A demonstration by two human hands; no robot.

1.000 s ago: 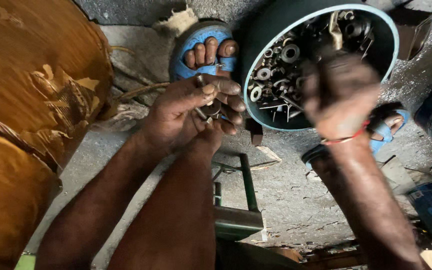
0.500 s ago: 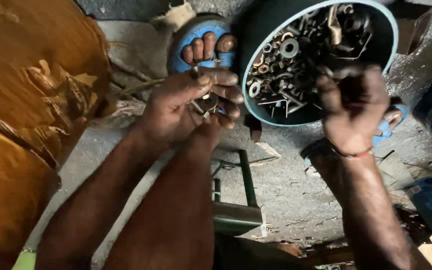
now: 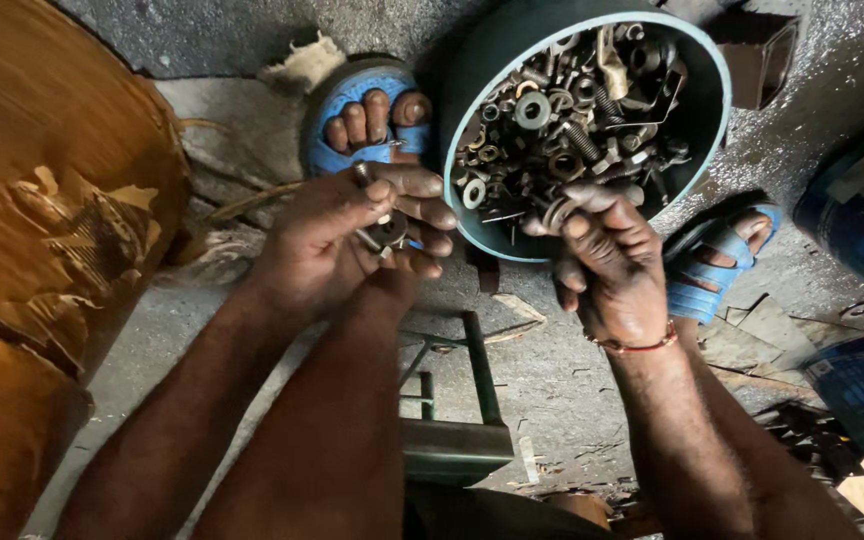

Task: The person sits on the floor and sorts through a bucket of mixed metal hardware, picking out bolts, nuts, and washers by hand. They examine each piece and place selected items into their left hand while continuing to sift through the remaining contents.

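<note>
My left hand (image 3: 352, 240) is curled around a few small metal parts, a bolt and a nut (image 3: 384, 230), held above the floor beside my left foot. My right hand (image 3: 607, 265) hovers at the near rim of a round teal tub (image 3: 717, 110) and pinches a small metal ring or washer (image 3: 557, 212) between its fingertips. The tub is full of several nuts, washers, bolts and springs (image 3: 562, 120). A red thread band circles my right wrist.
My feet wear blue sandals, the left sandal (image 3: 357, 120) beside the tub and the right sandal (image 3: 717, 265) below it. A large rusty orange drum (image 3: 52, 230) fills the left. Blue containers (image 3: 862, 290) stand at the right. A green metal frame (image 3: 457, 410) lies under my arms.
My right hand has drawn back out of the tub toward its near rim, now holding a small ring. My left hand has stayed in place with its parts.
</note>
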